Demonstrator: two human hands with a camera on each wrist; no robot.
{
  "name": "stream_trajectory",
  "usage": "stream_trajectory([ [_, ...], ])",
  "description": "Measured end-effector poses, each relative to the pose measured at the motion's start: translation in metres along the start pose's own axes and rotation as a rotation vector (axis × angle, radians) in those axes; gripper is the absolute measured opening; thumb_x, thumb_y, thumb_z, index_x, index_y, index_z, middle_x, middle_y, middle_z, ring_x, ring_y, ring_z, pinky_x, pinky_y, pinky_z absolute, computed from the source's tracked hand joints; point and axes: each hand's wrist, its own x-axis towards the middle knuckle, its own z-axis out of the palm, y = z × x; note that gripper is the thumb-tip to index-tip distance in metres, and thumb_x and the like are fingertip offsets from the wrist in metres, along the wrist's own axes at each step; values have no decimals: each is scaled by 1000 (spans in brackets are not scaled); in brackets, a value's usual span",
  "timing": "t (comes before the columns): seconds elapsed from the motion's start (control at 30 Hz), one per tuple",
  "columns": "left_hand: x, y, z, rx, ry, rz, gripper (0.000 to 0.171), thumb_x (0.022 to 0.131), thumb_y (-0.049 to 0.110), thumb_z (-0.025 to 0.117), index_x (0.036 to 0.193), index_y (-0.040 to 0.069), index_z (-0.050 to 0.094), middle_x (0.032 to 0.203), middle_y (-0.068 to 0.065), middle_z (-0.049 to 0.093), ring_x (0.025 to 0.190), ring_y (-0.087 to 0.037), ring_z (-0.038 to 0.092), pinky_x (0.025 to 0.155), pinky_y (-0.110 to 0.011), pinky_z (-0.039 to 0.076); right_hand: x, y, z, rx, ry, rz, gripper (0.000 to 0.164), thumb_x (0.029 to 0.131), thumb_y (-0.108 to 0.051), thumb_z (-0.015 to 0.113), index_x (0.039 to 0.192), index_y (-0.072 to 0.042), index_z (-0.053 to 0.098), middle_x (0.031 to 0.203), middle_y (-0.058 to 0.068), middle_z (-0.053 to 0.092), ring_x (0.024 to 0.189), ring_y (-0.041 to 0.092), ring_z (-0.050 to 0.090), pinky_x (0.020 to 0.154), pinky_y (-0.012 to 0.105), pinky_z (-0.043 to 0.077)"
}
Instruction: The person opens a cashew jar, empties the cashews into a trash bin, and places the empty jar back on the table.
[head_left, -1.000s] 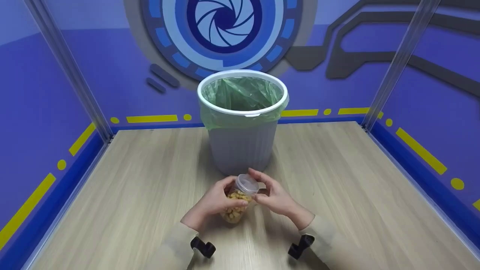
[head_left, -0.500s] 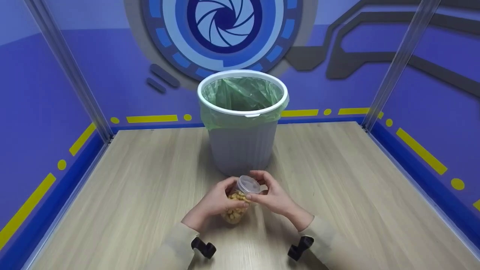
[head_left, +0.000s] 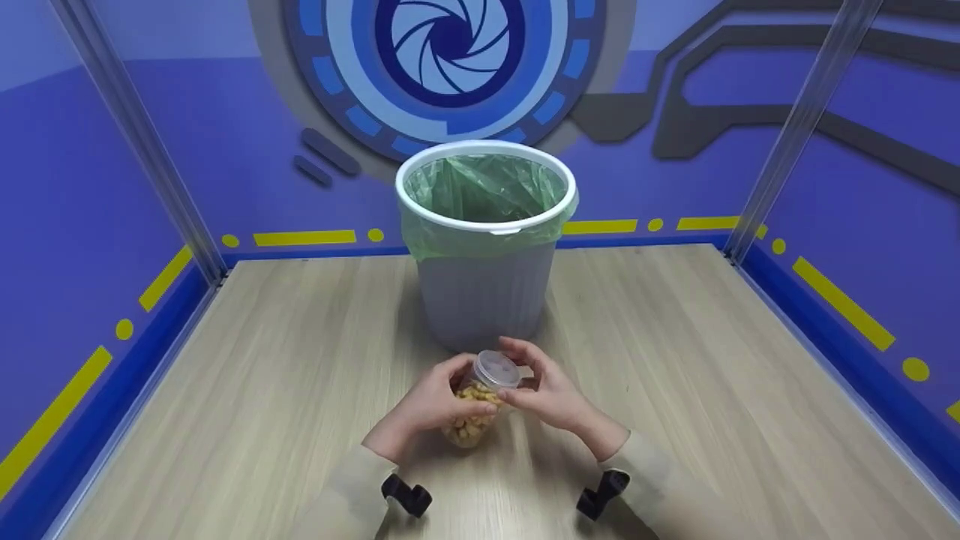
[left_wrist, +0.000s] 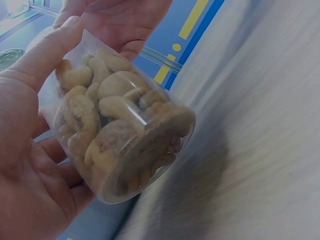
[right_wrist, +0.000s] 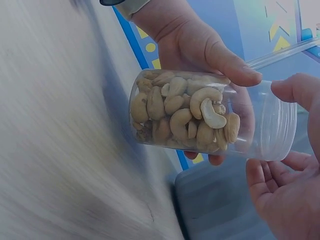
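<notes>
A clear plastic jar (head_left: 469,433) of cashew nuts is held tilted over the table, its top leaning right and away. My left hand (head_left: 429,399) grips the jar body, thumb along the near side. In the right wrist view the cashews (right_wrist: 192,117) fill most of the jar, with a gap below the transparent lid (right_wrist: 280,122). The lid sits on the jar's mouth. My right hand (head_left: 551,397) has its thumb and curled fingers round the lid, while its index finger stands partly off the rim. In the left wrist view the lid is hidden.
A grey waste bin (head_left: 484,292) with a white rim and a green bag liner (head_left: 480,244) stands just behind the hands. The wood-grain table (head_left: 300,360) is bounded by blue printed panels (head_left: 195,150) with metal corner posts (head_left: 806,112).
The jar stays in my left hand, nearly still. My right thumb and fingers shift round the lid: they close in at mid-interval, then the index finger lifts a little.
</notes>
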Motion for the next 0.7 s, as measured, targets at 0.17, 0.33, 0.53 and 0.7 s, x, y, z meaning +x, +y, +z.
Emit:
stream_trajectory([
  [0.17, 0, 0, 0, 4, -3, -1, 63, 82, 28, 89, 135, 10, 61, 127, -9, 69, 113, -21, 64, 99, -45, 52, -1, 0, -1, 3, -25, -39, 73, 90, 3, 67, 153, 12, 30, 147, 35, 46, 126, 9, 51, 92, 23, 53],
  [0.33, 0, 2, 0, 0, -3, -7, 63, 81, 30, 89, 134, 11, 61, 126, -8, 69, 113, -21, 65, 99, -46, 52, -3, -1, -1, -11, -65, -57, 77, 91, 3, 64, 156, 10, 24, 155, 33, 40, 138, 28, 46, 97, 28, 52],
  [0.53, -1, 2, 0, -10, 1, -19, 64, 81, 29, 89, 135, 13, 60, 127, -6, 70, 113, -20, 65, 100, -46, 51, -2, -2, 1, -63, 8, 61, 81, 91, -18, 78, 152, 9, 31, 144, 29, 47, 122, 29, 51, 91, 30, 53],
  [0.7, -2, 3, 1, -3, 5, -19, 63, 80, 30, 89, 134, 14, 61, 126, -5, 70, 113, -19, 65, 100, -46, 52, -1, -1, 2, -98, 66, 130, 69, 87, -19, 82, 139, 7, 46, 129, 25, 54, 105, 21, 52, 81, 25, 50],
])
